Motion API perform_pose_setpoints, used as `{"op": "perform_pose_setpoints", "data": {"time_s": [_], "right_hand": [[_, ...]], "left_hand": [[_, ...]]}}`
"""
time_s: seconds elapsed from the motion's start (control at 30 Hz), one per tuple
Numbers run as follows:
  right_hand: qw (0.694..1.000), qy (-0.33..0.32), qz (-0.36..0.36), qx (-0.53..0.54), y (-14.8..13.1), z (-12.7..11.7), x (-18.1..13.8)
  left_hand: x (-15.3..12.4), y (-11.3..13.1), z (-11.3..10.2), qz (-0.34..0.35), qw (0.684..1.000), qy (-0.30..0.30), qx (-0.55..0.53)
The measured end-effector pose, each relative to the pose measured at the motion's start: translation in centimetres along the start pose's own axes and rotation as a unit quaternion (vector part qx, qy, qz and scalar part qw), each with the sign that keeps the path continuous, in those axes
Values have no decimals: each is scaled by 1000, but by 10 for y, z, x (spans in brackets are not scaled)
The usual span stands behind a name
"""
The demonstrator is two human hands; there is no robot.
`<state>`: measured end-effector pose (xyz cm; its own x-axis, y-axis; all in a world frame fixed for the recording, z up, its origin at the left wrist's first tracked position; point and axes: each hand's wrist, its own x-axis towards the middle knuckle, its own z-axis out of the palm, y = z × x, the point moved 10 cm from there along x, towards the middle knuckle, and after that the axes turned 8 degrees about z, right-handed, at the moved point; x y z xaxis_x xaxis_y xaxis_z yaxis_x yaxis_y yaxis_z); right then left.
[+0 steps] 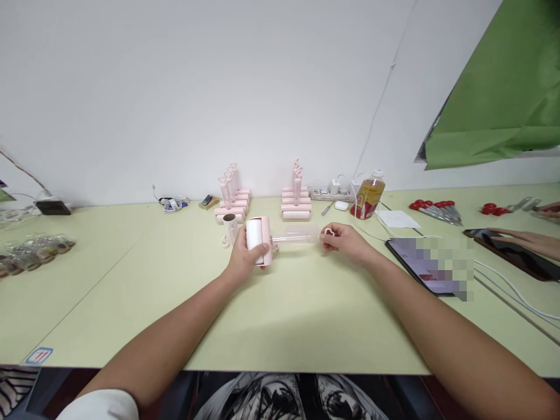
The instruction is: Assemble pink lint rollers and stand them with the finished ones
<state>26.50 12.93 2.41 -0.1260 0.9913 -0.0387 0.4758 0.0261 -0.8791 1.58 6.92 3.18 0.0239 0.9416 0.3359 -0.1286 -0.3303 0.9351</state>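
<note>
My left hand (pixel 240 256) is wrapped round the head of a lint roller (pixel 266 236), pale pink with a white roll. Its clear handle (pixel 295 235) points right, toward my right hand (pixel 350 244). There my fingers pinch a small pink heart-shaped end piece (pixel 329 232) at the handle's far end; whether the two are joined I cannot tell. Just behind my left hand stands a short tube (pixel 231 227) with a brown core, and a small pink piece (pixel 225 241) lies beside it.
Finished-looking pink lint rollers stand in two groups, left (pixel 234 207) and right (pixel 296 207), near the wall. Rightward are a drink bottle (pixel 368 195), a phone (pixel 420 268) with cables, and red-handled tools (pixel 437 211). Another person's hand (pixel 529 242) rests at a dark tablet (pixel 511 252).
</note>
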Motion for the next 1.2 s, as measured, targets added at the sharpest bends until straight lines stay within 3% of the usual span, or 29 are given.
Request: {"op": "perform_pose_setpoints", "data": {"time_s": [0.1, 0.2, 0.53, 0.77, 1.0, 1.2], "right_hand": [[961, -79, -10, 266, -12, 15, -9], [935, -111, -21, 336, -22, 27, -17], [932, -162, -40, 322, -32, 38, -27], [911, -162, -69, 373, -38, 41, -32], [876, -276, -10, 394, -38, 67, -50], [865, -253, 19, 434, -34, 66, -46]], "left_hand": [[1, 0, 0, 2, 1000, -1, -9], [1, 0, 2, 3, 1000, -7, -24], [0, -5, 3, -22, 999, -26, -26], [0, -5, 4, -24, 999, -37, -11], [-4, 0, 13, 7, 997, -74, 30], [-5, 0, 14, 2, 996, -80, 43]]}}
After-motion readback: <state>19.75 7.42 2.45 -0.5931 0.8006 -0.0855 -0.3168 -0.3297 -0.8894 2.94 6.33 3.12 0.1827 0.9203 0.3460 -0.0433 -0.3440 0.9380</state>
